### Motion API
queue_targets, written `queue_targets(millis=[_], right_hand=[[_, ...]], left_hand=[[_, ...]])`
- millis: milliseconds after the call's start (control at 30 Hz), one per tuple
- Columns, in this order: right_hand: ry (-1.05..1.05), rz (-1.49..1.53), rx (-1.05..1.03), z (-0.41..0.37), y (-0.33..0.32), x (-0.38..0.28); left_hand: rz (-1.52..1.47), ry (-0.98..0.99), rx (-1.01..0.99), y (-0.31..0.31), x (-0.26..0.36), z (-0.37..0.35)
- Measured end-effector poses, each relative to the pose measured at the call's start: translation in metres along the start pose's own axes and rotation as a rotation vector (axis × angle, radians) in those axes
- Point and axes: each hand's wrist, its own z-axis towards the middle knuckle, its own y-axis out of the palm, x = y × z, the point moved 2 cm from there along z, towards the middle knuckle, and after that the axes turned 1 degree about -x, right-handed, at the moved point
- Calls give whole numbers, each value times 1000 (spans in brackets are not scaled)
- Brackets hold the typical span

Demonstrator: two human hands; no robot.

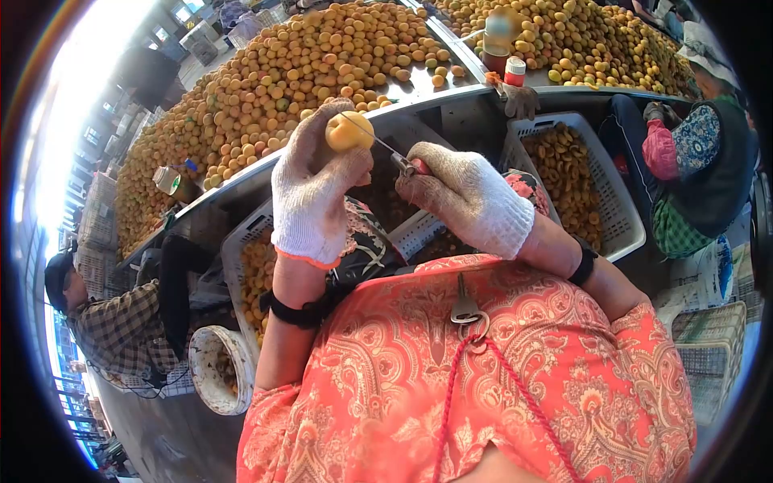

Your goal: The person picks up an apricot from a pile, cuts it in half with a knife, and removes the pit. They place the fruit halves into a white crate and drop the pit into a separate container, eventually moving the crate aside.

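In a white glove with browned fingers, my left hand (316,181) is closed around a yellow-orange apricot (349,131), held up in front of me. My right hand (467,189), gloved the same way, grips a small knife (409,165) by its reddish handle. The thin blade points up and left, and its far part lies against the apricot. Both hands are above my lap, near the edge of a metal table (435,102). A large heap of apricots (322,60) covers the table beyond them.
Crates of cut apricots stand on both sides, a right crate (632,229) and a left crate (233,266). A white bucket (205,378) is at lower left. One person (121,322) sits at left, another (700,161) at right. A red-capped jar (514,71) stands on the table edge.
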Motion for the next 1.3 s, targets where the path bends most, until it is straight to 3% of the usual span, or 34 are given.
queue_targets(millis=[233, 367, 433, 500, 633, 733, 933, 1000, 1100, 1300], right_hand=[[24, 61, -49, 7, 6, 9], [55, 124, -51, 10, 10, 14], [60, 14, -95, 12, 9, 10], [19, 34, -72, 12, 13, 16], [-5, -2, -53, 13, 11, 10], [0, 32, -2, 15, 11, 6], [-3, 38, 33, 20, 7, -5], [-5, 57, 40, 18, 7, -12], [-20, 106, 63, 17, 9, -12], [-38, 58, 90, 20, 15, -9]], left_hand=[[107, -21, 5, -3, 0, 0], [141, 70, 56, -4, 0, 3], [203, 124, 61, -2, 1, 3], [4, 38, 76, 3, 4, 2], [-58, 55, 57, 9, 12, 4], [-10, 15, 48, 10, 19, 8], [93, 121, 5, 12, 30, 20], [110, 54, -2, 15, 38, 19], [265, 158, -55, 17, 42, 21], [-37, 167, -41, 22, 42, 17]])
